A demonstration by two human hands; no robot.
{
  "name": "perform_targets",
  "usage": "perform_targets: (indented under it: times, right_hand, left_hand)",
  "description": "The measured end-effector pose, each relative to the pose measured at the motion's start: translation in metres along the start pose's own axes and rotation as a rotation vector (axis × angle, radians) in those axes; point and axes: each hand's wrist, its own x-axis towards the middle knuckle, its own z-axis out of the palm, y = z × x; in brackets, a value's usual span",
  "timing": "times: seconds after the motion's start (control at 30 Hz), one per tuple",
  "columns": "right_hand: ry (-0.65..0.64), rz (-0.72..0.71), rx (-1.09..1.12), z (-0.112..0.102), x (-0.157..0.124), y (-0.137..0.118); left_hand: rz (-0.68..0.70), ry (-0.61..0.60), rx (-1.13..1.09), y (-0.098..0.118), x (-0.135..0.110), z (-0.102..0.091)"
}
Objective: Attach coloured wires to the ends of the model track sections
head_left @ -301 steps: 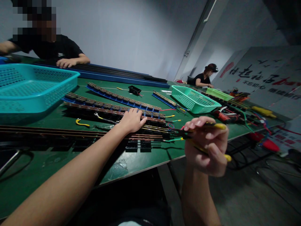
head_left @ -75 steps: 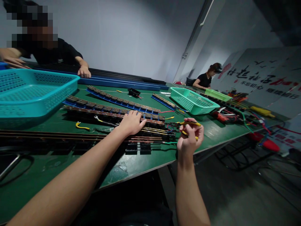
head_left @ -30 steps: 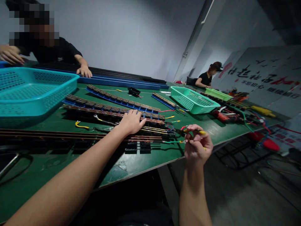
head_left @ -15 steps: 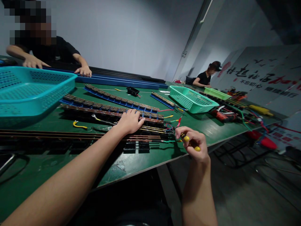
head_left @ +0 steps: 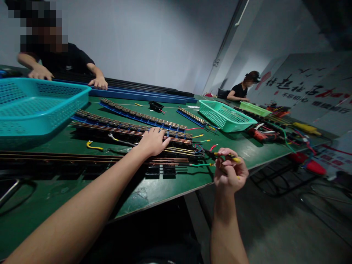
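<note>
While the left hand (head_left: 153, 142) lies over copper-coloured rods (head_left: 180, 140), the right hand (head_left: 230, 173) grips yellow-handled pliers (head_left: 233, 158).
The left fingers stretch out, slightly spread, thumb apart, on the rods; the right fingers curl closed round the pliers, whose dark tips point left at the rods' right end. Whether they pinch anything cannot be told. A red wire (head_left: 213, 147) lies just beyond them, a green wire (head_left: 201, 165) just left of the right hand. On the green table (head_left: 242, 148), a turquoise basket (head_left: 66, 110) stands left, a mint-green basket (head_left: 229, 124) far right.

Turquoise basket (head_left: 59, 115) cropped; pliers (head_left: 233, 158) part-hidden
</note>
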Motion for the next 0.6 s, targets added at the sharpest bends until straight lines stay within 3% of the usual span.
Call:
perform_targets:
  times: [0.2, 0.43, 0.6]
  right_hand:
    - [0.186, -0.009, -0.042, 0.01, -0.013, -0.003]
    - [0.093, 0.055, -0.023, 0.016, -0.009, -0.013]
    - [0.117, -0.052, -0.037, 0.022, -0.013, -0.044]
  left_hand:
    - [0.003, 0.012, 0.0, 0.0, 0.0, 0.0]
    - [0.002, 0.012, 0.01, 0.0, 0.0, 0.0]
    - [0.002, 0.008, 0.0, 0.0, 0.0, 0.001]
